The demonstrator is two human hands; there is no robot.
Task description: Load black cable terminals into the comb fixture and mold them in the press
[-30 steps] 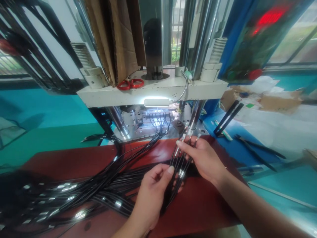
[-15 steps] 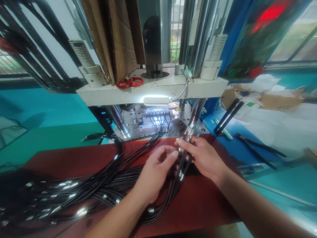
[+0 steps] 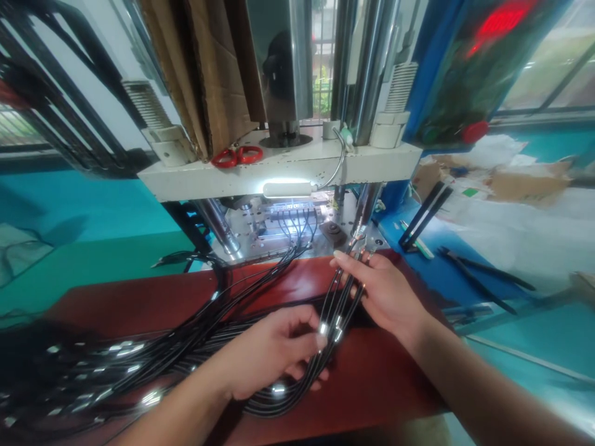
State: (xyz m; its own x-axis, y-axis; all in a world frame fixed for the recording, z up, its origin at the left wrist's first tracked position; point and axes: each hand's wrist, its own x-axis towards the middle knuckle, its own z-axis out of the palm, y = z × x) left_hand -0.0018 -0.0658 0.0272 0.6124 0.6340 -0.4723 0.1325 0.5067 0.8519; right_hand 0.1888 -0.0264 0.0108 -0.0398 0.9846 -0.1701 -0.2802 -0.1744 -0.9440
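My right hand (image 3: 390,288) is closed around a bundle of thin black cables (image 3: 346,291), whose ends stick up past the fingers. Lower on the same bundle, my left hand (image 3: 283,347) pinches a shiny metal sleeve (image 3: 323,329) between thumb and fingers. A second silvery sleeve (image 3: 338,328) sits just to its right on the cables. Below my left hand the cables curve round over the dark red board. A large heap of black cables (image 3: 186,347) with metal sleeves lies to the left, partly behind my left forearm.
Ahead stands a press with a white crossbeam (image 3: 186,183), a lit lamp (image 3: 288,189) and red-handled scissors (image 3: 237,156). Several cables run into its lit fixture (image 3: 290,217). Right of it lie dark pliers-like tools (image 3: 483,279). The dark red board (image 3: 381,378) spans the front.
My left hand has slid down the cable bundle, away from my right hand, to the metal sleeve. My right hand keeps its hold. The view has shifted slightly.
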